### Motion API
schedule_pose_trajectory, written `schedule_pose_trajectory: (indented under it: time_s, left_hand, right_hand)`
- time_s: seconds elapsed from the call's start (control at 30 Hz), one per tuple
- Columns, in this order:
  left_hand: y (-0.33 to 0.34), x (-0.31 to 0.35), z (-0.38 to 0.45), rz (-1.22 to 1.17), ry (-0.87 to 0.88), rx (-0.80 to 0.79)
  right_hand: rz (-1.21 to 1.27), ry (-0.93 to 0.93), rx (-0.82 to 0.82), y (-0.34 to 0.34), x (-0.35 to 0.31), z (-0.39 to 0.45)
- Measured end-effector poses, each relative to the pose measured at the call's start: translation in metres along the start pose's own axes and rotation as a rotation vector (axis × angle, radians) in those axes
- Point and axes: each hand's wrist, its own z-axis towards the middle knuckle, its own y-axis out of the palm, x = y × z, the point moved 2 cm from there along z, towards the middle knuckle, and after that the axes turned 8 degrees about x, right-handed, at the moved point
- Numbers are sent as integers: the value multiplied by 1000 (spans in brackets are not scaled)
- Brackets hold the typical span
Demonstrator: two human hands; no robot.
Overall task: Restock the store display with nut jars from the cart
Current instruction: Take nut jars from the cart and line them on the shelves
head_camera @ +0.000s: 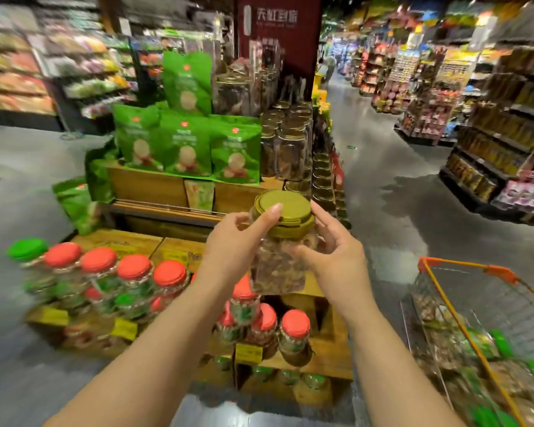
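Note:
A clear nut jar with an olive-gold lid is held in the air in front of the wooden display. My left hand grips its left side, thumb lying over the lid edge. My right hand holds the right side, fingers curled round the body under the lid. The wire cart with an orange rim stands at the lower right and holds more jars and green packs. Similar gold-lidded jars are stacked on the display's upper right.
Red-lidded jars and one green-lidded jar line the lower tier, with more on a step below. Green snack bags fill the upper tier. Yellow price tags hang on the shelf edges. An aisle with shelving runs along the right.

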Motion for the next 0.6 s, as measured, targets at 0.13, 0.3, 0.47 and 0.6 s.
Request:
schedule_pose_trajectory:
  time_s: [0.13, 0.3, 0.47, 0.6]
  left_hand:
    - [-92, -20, 14, 24, -8, 24]
    - [-189, -52, 29, 75, 6, 70]
    - [-266, -73, 50, 84, -23, 70]
    - [-312, -86, 80, 117, 11, 68]
  right_hand:
    - [11, 41, -25, 90, -15, -30]
    - [43, 41, -106, 185, -25, -58]
    - [90, 94, -172, 264, -36, -69]
    - [151, 144, -220, 321, -38, -67]
